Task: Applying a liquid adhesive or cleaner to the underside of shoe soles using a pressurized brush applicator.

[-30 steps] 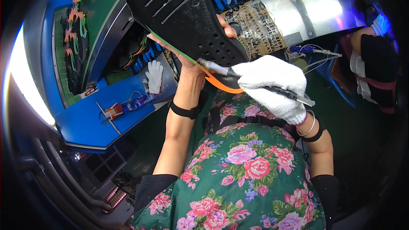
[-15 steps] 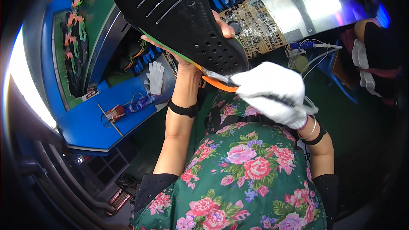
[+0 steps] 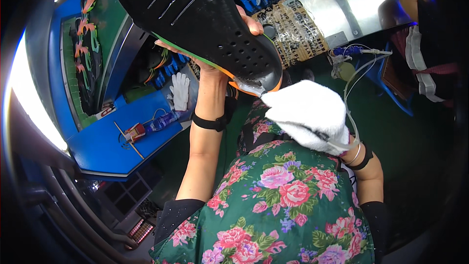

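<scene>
Black, the shoe sole (image 3: 205, 19) is held up at twelve o'clock, tread toward the camera, by the bare left hand (image 3: 215, 58), whose fingers wrap its far edge. At four o'clock of its orange-rimmed tip, the white-gloved right hand (image 3: 308, 115) is clenched around a thin tool (image 3: 317, 134), just touching that tip.

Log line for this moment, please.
left hand: holds black shoe sole up | right hand: white-gloved, at sole's heel edge

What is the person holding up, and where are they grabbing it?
The bare left hand grips a black shoe sole by its edges near the middle. The gloved right hand seems to hold a thin tool; its grip is unclear.
</scene>
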`<state>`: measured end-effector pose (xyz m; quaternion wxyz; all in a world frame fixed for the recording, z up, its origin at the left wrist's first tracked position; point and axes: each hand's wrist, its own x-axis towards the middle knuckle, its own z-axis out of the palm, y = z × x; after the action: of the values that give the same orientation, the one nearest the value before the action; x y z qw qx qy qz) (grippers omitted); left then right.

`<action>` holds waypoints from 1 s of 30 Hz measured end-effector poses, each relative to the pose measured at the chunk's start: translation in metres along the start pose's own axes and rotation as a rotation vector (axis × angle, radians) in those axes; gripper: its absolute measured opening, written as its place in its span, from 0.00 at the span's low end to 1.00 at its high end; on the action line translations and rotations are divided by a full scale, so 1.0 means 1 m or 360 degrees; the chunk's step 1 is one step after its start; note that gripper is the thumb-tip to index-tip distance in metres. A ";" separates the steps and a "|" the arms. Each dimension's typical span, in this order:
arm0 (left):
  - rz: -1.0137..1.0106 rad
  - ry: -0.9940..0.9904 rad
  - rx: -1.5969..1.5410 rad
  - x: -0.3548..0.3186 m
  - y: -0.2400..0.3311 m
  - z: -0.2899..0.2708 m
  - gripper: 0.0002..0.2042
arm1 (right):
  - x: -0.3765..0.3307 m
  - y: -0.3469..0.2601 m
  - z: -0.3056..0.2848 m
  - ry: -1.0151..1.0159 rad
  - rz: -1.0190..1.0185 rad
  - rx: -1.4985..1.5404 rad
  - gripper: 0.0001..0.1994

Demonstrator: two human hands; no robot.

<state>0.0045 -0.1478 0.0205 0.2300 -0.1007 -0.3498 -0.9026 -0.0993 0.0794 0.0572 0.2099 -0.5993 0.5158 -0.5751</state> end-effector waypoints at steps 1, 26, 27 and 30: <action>0.0011 -0.0011 0.0011 0.003 0.000 0.002 0.52 | 0.000 -0.003 0.001 0.0018 -0.0074 -0.0051 0.16; -0.0128 0.0346 0.0219 -0.006 -0.015 -0.012 0.62 | -0.012 0.005 0.000 0.0216 0.0467 0.0729 0.06; -0.0156 0.0268 0.0208 -0.004 -0.016 -0.014 0.63 | -0.011 0.008 -0.002 0.0187 0.0364 0.0664 0.07; -0.0232 0.0040 0.0187 0.003 -0.016 -0.019 0.64 | -0.013 0.017 -0.003 0.0204 -0.0004 0.0076 0.13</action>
<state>-0.0063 -0.1512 -0.0020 0.1737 -0.0499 -0.4055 -0.8960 -0.1060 0.0853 0.0377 0.1900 -0.5567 0.5137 -0.6246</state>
